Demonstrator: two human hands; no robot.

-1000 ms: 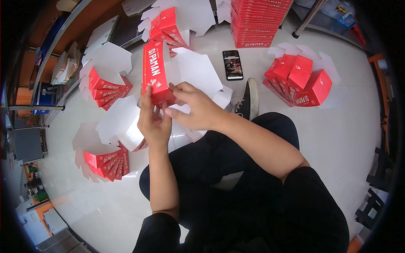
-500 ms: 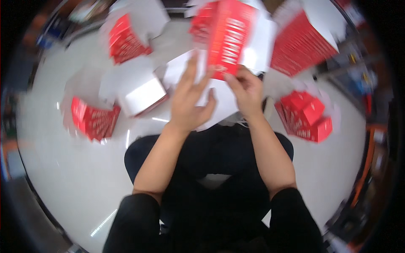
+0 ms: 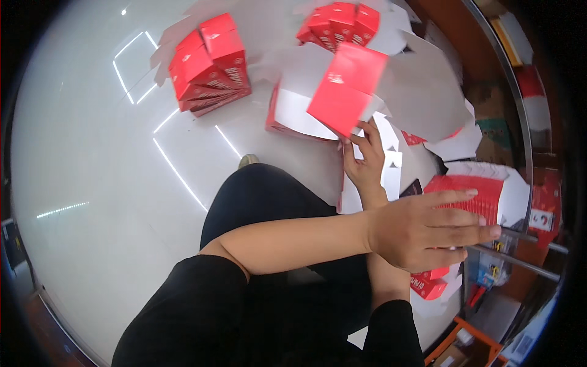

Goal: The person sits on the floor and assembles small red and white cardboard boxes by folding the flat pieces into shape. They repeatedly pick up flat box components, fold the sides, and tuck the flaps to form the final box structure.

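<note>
A red paper carton [image 3: 350, 85], slightly blurred, is pinched at its lower corner by my right hand [image 3: 369, 160]. My left hand [image 3: 422, 235] reaches across over my right forearm. Its fingers are stretched out and apart, over a stack of flat red-and-white cartons [image 3: 468, 177]; whether they touch it I cannot tell. Beneath the held carton lie a white-lined carton [image 3: 299, 110] and a white cardboard piece with cut slots [image 3: 391, 174].
Fanned bundles of red cartons stand at the upper left [image 3: 214, 67] and far middle [image 3: 339, 24]. Another red bundle [image 3: 428, 284] is partly hidden under my left hand. Metal rack rails [image 3: 526, 254] run along the right. Glossy pale floor [image 3: 98, 153] spreads to the left.
The view has turned to the right. My left hand has left the carton and crossed to the stack on the right; my right hand still holds the carton.
</note>
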